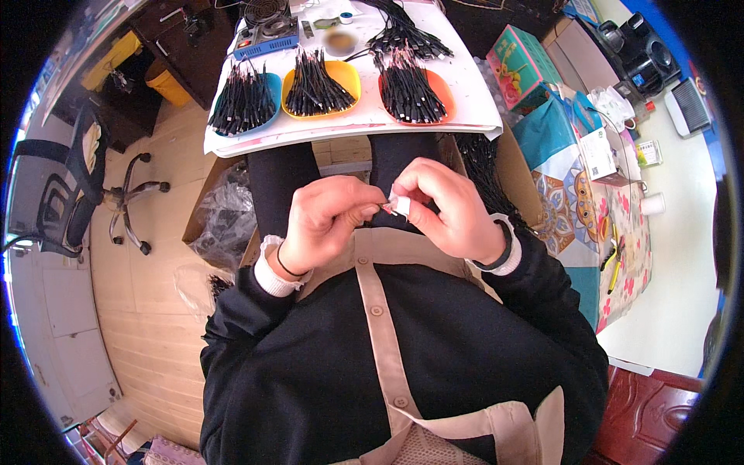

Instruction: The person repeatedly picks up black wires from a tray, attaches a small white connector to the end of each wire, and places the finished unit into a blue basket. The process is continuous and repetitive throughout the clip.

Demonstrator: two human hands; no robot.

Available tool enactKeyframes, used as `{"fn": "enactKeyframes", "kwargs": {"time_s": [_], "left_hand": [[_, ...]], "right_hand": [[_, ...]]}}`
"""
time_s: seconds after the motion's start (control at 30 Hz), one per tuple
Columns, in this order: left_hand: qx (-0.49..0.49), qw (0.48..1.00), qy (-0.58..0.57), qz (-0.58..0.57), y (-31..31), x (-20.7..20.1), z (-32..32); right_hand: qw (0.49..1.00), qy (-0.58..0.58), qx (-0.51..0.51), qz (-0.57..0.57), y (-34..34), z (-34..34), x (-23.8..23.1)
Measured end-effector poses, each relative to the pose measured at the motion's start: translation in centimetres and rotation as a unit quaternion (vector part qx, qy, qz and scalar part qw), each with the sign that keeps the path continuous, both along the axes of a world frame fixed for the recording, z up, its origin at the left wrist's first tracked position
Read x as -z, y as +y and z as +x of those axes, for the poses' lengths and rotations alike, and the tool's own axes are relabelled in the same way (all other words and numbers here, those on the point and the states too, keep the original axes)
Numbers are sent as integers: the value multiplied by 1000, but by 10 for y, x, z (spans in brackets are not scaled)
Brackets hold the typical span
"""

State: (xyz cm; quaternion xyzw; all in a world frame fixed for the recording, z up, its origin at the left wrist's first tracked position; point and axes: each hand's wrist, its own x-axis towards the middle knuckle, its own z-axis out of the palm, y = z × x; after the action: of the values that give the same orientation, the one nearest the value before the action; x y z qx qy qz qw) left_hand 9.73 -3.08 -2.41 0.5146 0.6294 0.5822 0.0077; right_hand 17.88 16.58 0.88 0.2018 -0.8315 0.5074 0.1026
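Over the lap, just short of the near edge of the white table (333, 129): a small white piece (402, 206), too small to identify, at the fingertips of the right hand (453, 208), thumb and forefinger narrowed in a pinch on it. Just beside it, nearly meeting the right fingertips, the left hand (329, 218), thumb and forefinger also pressed together, apparently on thin reddish wires (387, 208); exact grip impossible to tell.

Beyond the hands, in a row on the table, from left to right: a teal bowl (273, 108), a yellow bowl (350, 80) and an orange-red bowl (443, 97), each heaped with short black cables (242, 101). Behind the orange-red bowl, a loose pile of longer black cables (409, 35); behind the teal one, a blue benchtop device (269, 45).

Beside the legs, at left, clear plastic bags (226, 213); at right, a cardboard box (518, 174) with more black cables. Farther left, a swivel chair (120, 195) on the wooden floor (147, 302); farther right, a yellow-handled tool (614, 271) on a patterned cloth (626, 285).
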Motion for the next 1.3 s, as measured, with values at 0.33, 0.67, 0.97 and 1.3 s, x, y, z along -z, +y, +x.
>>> {"fn": "enactKeyframes", "kwargs": {"time_s": [0.33, 0.67, 0.97, 1.3], "left_hand": [[144, 892, -414, 110, 10, 0, -3], [265, 812, -510, 102, 31, -30, -26], [160, 872, -459, 52, 28, -40, -54], [138, 867, -478, 25, 28, -42, -98]], "right_hand": [[997, -8, -17, -81, 14, -11, -11], [984, 171, -43, -22, 26, -39, -37], [987, -9, -16, -158, 27, -66, -21], [991, 5, 3, -136, 26, -110, -14]]}}
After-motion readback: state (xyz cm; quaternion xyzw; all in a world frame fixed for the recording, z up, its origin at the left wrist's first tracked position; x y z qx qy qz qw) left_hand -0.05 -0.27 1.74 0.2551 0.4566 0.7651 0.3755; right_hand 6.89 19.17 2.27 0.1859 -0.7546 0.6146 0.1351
